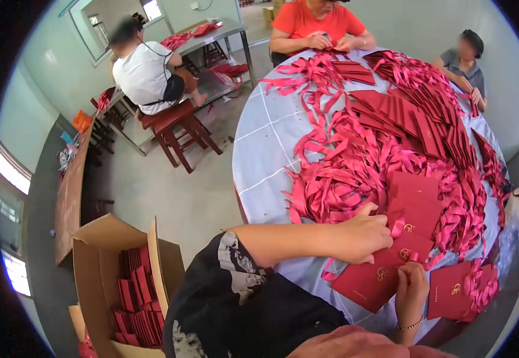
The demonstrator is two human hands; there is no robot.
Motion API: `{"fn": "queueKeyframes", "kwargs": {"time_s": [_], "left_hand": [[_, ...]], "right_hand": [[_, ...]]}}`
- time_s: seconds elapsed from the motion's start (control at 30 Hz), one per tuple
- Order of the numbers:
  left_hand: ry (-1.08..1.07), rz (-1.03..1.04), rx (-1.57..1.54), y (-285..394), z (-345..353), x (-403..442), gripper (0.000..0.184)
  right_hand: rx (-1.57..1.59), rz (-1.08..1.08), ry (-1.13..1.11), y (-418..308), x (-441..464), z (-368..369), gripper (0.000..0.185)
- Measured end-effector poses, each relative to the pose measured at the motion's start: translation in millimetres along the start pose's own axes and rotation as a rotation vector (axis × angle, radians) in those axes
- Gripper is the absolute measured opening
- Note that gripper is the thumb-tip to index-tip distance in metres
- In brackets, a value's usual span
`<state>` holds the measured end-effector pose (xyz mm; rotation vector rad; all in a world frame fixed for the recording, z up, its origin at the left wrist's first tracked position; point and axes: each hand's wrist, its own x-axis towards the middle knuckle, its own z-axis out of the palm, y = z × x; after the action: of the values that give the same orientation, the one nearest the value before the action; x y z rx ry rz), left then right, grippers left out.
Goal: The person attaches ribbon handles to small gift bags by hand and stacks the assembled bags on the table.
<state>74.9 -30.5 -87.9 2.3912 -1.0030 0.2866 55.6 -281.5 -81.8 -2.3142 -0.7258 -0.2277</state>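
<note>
My left hand [361, 237] reaches across from the left over a stack of dark red paper bags, its fingers bent together at a pink-red ribbon [398, 227]. Lower and to the right, my right hand [412, 283], with a bracelet at the wrist, pinches a ribbon end at the edge of a red bag [407, 246] bearing gold letters. Another lettered red bag [370, 284] lies flat below my left hand. More red bags [413, 188] overlap just beyond my hands. What lies under my left fingers is partly hidden.
A big heap of ribbons [337, 173] and stacked bags covers much of the round table [253, 161]. More lettered bags [447, 292] lie at right. An open carton [95, 262] of red bags stands lower left. Two people sit across the table; another sits on a wooden stool [173, 122].
</note>
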Motion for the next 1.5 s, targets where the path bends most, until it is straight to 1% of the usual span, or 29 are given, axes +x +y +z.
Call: {"fn": "queueKeyframes", "kwargs": {"time_s": [0.03,0.1,0.13,0.17,0.2,0.23,0.3,0.33,0.37,0.4,0.5,0.6,0.8,0.9,1.07,1.23,1.33,1.4,1.5], "left_hand": [[0.003,-0.003,-0.005,-3,5,0,0.035],[0.014,-0.04,-0.109,-9,16,0,0.034],[0.029,-0.048,-0.121,-9,15,2,0.032],[-0.021,-0.092,-0.147,-11,16,3,0.031],[-0.081,-0.128,-0.19,-10,12,4,0.03],[-0.047,-0.127,-0.186,-11,14,4,0.029],[-0.012,-0.116,-0.195,-17,17,5,0.031],[0.058,-0.078,-0.268,-20,23,5,0.031],[0.052,-0.105,-0.308,-14,15,7,0.029],[0.018,-0.176,-0.348,-12,14,7,0.029],[-0.082,-0.277,-0.4,-5,2,11,0.03],[-0.107,-0.281,-0.421,-4,2,11,0.03],[-0.131,-0.304,-0.375,2,2,12,0.031],[-0.092,-0.267,-0.344,4,4,10,0.03],[-0.096,-0.249,-0.303,12,0,11,0.03],[-0.083,-0.219,-0.232,12,2,11,0.03],[-0.083,-0.226,-0.233,11,3,11,0.03],[-0.086,-0.283,-0.264,12,5,11,0.03],[-0.093,-0.277,-0.26,10,6,11,0.03]], "right_hand": [[-0.003,0.001,-0.006,1,1,0,0.009],[-0.01,-0.064,0.057,4,3,3,0.007],[-0.057,-0.092,0.126,5,3,6,0.007],[-0.116,-0.102,0.191,4,3,6,0.007],[-0.105,-0.104,0.189,1,5,3,0.007],[-0.101,-0.089,0.185,-2,5,0,0.007],[-0.037,0.067,0.098,-10,0,4,0.008],[-0.01,0.032,0.09,-12,1,7,0.008],[0.025,-0.008,0.086,-12,2,12,0.008],[0.067,0.0,0.092,-9,1,19,0.007],[0.195,0.027,0.07,-3,0,29,0.008],[0.213,0.028,0.117,-3,1,36,0.009],[0.224,0.036,0.163,-5,3,40,0.009],[0.224,0.065,0.167,-8,4,40,0.009],[0.227,0.089,0.19,-10,3,40,0.01],[0.18,0.053,0.2,-11,4,43,0.009],[0.142,0.006,0.218,-10,4,47,0.009],[0.139,-0.003,0.212,-9,4,47,0.009],[0.138,-0.003,0.194,-8,5,48,0.01]]}}
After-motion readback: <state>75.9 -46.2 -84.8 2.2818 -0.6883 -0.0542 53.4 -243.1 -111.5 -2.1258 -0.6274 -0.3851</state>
